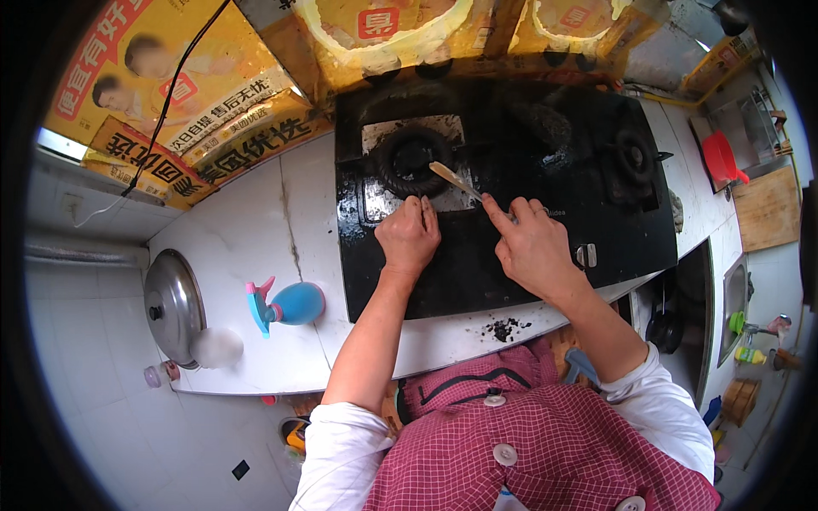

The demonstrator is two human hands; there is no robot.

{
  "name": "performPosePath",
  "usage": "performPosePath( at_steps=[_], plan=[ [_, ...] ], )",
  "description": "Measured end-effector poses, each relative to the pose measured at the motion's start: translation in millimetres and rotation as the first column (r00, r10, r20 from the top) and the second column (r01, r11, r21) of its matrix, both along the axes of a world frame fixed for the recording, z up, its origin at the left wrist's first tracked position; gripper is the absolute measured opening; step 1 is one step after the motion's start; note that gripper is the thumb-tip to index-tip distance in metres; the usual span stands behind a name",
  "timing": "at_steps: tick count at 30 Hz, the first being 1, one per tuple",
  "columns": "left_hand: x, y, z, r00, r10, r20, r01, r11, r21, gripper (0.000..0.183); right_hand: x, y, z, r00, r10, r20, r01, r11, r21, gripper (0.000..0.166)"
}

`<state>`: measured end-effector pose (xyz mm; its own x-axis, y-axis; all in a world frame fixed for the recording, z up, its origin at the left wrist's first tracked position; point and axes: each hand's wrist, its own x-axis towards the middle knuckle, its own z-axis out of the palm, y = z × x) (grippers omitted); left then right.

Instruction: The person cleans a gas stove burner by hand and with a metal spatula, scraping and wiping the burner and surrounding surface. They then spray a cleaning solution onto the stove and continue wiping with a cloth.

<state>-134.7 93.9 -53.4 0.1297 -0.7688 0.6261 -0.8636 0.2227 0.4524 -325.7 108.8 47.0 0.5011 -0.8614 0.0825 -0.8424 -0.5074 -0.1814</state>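
Observation:
My right hand [530, 246] is closed around the handle of a flat-bladed scraper or knife [455, 181], its index finger laid along it. The tip of that blade reaches over the left burner ring [412, 160] of a black glass-topped gas stove [460, 255]. My left hand [409, 236] is at the front edge of the same burner, fingers bunched; whether it holds something small, I cannot tell. Around the burner the metal plate [383, 207] is stained and dirty. Black crumbs of residue [503, 329] lie on the white counter in front of the stove.
On the counter to the left are a blue spray bottle [299, 303] and a metal pot lid [174, 306]. Another burner [634, 158] is at the stove's right. Farther right are a red plastic scoop or pan [721, 156], a wooden board [767, 207] and a sink [735, 306]. A black cable [172, 96] hangs at upper left.

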Motion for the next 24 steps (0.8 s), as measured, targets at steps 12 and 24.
performPosePath(
  at_steps=[12, 24],
  plan=[
    [-0.6, 1.3, 2.5, 1.000, -0.004, 0.002, 0.004, 1.000, 0.023, 0.024, 10.1, 2.3, -0.1, 0.988, -0.106, 0.112, 0.115, 0.990, -0.081, 0.044],
    [-0.2, 2.7, 3.2, 1.000, -0.005, -0.010, 0.006, 0.999, 0.051, 0.023, 27.2, -16.0, 4.3, 0.998, -0.028, -0.061, 0.016, 0.983, -0.185, 0.037]
  ],
)
